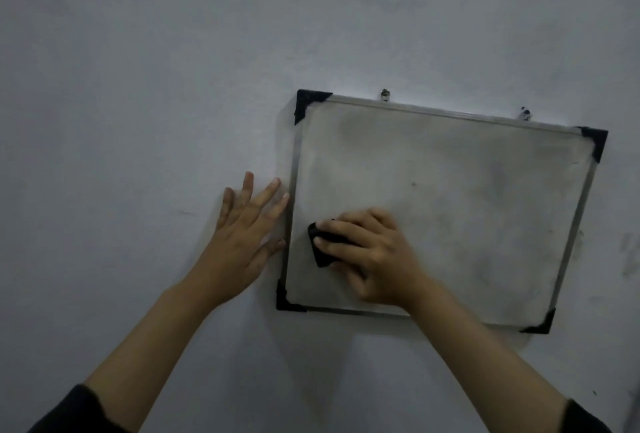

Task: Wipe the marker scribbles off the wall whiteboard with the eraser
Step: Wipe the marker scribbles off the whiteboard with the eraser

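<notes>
A small whiteboard with a metal frame and black corner caps hangs slightly tilted on the wall. Its surface looks grey and smudged, with faint dark smears in the middle right and lower right. My right hand grips a black eraser and presses it against the board's lower left area. My left hand lies flat on the wall with fingers spread, its fingertips touching the board's left frame edge.
The pale wall fills the view. Two hooks, one at the top middle and another at the top right, hold the board. Dark marker smudges stain the wall right of the board.
</notes>
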